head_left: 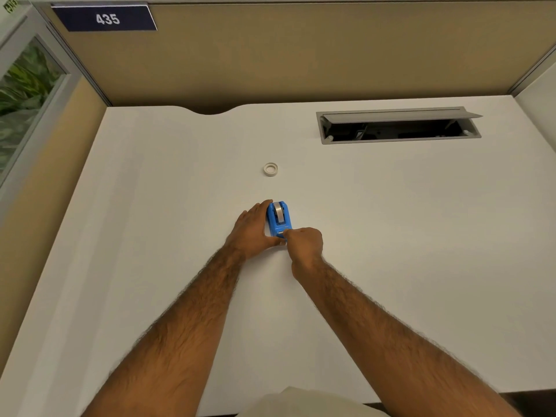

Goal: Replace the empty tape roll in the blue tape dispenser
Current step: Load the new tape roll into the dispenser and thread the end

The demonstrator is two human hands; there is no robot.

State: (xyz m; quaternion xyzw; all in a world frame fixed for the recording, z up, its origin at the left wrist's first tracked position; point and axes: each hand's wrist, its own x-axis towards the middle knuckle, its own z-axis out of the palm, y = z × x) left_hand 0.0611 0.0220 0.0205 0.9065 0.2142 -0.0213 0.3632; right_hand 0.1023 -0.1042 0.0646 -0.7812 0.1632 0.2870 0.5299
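The blue tape dispenser [279,219] stands on the white desk [391,236] near the middle, with a roll of tape [279,212] seated in its top. My left hand [252,231] grips the dispenser from its left side, fingers curved along the body and thumb under the near end. My right hand [304,241] is curled at the dispenser's near end, its fingertips pinching at the cutter end; what lies between them is too small to tell. A small white tape core [270,169] lies flat on the desk beyond the dispenser, apart from both hands.
An open grey cable hatch [397,125] is set into the desk at the back right. A tan partition wall [301,55] with a "435" sign [105,18] closes the back. A glass panel [27,94] stands at the left.
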